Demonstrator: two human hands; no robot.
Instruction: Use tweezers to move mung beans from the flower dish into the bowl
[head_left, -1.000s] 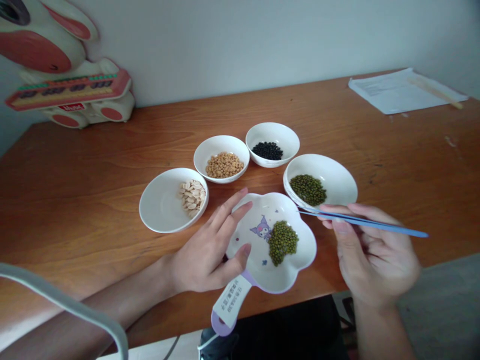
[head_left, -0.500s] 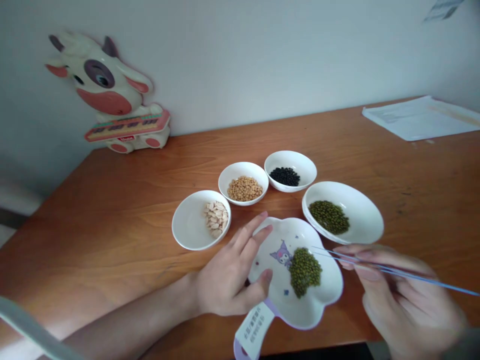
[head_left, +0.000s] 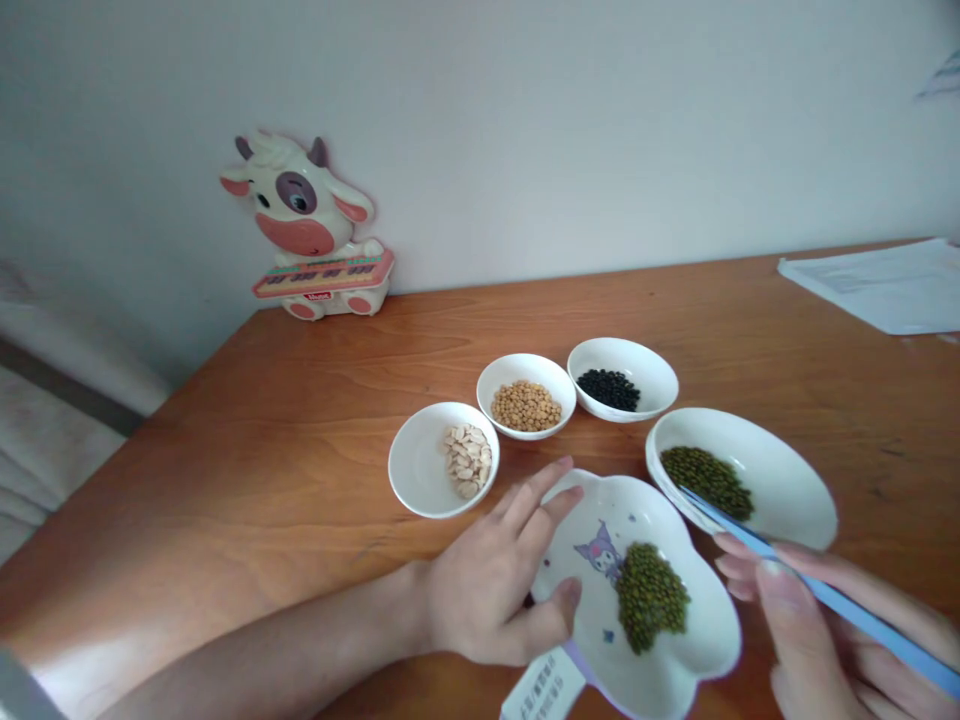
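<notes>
- The flower-shaped dish (head_left: 712,620) sat in front of you with mung beans (head_left: 651,598) heaped in it; your left hand (head_left: 499,585) lay fingers spread at its rim.
- Your right hand (head_left: 840,650) pinched the tweezers (head_left: 750,540); their tips had swung from above the dish to the mung-bean bowl (head_left: 787,480), and whether they gripped a bean I couldn't tell.
- The dish's heap looked unchanged, so plenty remained there.
- Beyond stood bowls of pale flat seeds (head_left: 469,462), soybeans (head_left: 525,406) and black beans (head_left: 609,390).
- A cow keyboard toy (head_left: 315,230) stood by the wall (head_left: 562,150) on the wooden table (head_left: 300,480).

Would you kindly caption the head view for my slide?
Right hand holds blue tweezers near green-bean bowl; left hand touches scalloped dish.
</notes>
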